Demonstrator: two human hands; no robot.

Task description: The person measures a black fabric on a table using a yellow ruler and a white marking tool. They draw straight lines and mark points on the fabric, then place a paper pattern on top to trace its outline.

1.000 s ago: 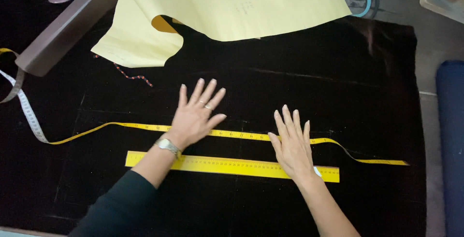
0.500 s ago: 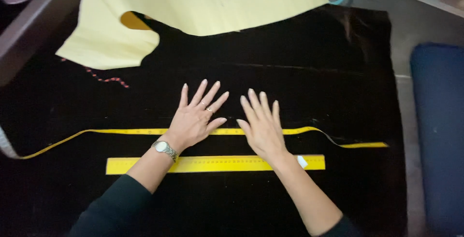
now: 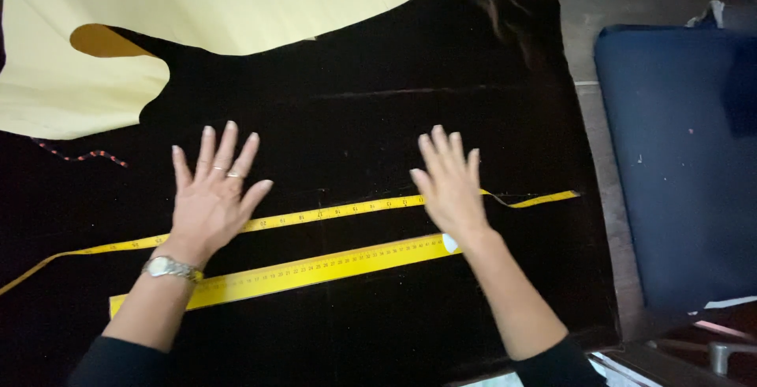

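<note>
Head view: flat hands (image 3: 331, 198) press dark velvety cloth (image 3: 394, 119).

Sewing workshop: black fabric (image 3: 378, 119) on cutting table, yellow paper pattern (image 3: 197, 8), tape measure (image 3: 331, 213), ruler (image 3: 315, 269).

No packages, labels, signs or screens anywhere in view
</note>
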